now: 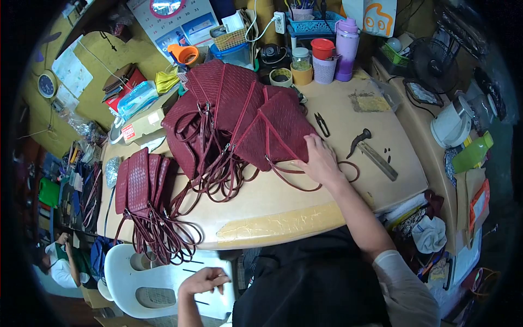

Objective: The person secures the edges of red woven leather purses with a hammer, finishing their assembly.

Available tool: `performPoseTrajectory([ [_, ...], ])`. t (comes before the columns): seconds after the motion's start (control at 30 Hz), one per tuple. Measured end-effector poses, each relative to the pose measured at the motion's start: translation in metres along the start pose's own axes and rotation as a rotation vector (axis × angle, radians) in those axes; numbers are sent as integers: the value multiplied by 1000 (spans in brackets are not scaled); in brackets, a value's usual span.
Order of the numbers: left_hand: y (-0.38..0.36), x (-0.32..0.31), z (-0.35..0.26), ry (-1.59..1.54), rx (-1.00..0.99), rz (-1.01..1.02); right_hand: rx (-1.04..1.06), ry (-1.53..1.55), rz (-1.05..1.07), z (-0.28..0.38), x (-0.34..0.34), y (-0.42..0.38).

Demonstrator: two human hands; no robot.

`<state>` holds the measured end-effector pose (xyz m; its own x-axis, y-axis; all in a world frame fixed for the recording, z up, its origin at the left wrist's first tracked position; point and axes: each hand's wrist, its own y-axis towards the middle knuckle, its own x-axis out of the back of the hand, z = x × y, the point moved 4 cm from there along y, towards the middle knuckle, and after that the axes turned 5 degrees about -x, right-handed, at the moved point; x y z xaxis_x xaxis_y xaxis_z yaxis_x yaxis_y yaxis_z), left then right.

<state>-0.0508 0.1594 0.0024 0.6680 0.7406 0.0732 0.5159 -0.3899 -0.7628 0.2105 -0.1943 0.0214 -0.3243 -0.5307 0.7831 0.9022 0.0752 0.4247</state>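
Right hand (320, 159) flat, open on woven maroon pouch (283, 131) on worktop (283, 201); left hand (204, 280) loosely curled, empty, below edge.

At twelve o'clock on the worktable (305, 201) stand a purple bottle (347, 49), a red cup (322, 48) and a roll of tape (281, 77), with an orange funnel (184, 54) and a wall calendar (174, 22) toward eleven. Small black snips (322, 125), a hammer (358, 141) and a metal ruler (378, 161) lie at two o'clock. A white plastic chair (136, 278) sits at seven, a black fan (430, 62) at one.
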Motion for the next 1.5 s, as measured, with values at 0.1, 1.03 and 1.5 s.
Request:
performPoseTrajectory([
  [0.1,31,-26,-26,-76,-151,50,-92,-183,212,5,-5,18],
  [1.03,101,-19,-134,-583,-865,-239,-443,562,962,-26,69,-129],
  [1.5,78,7,-110,-356,-992,-1113,-392,1409,565,20,49,-123],
])
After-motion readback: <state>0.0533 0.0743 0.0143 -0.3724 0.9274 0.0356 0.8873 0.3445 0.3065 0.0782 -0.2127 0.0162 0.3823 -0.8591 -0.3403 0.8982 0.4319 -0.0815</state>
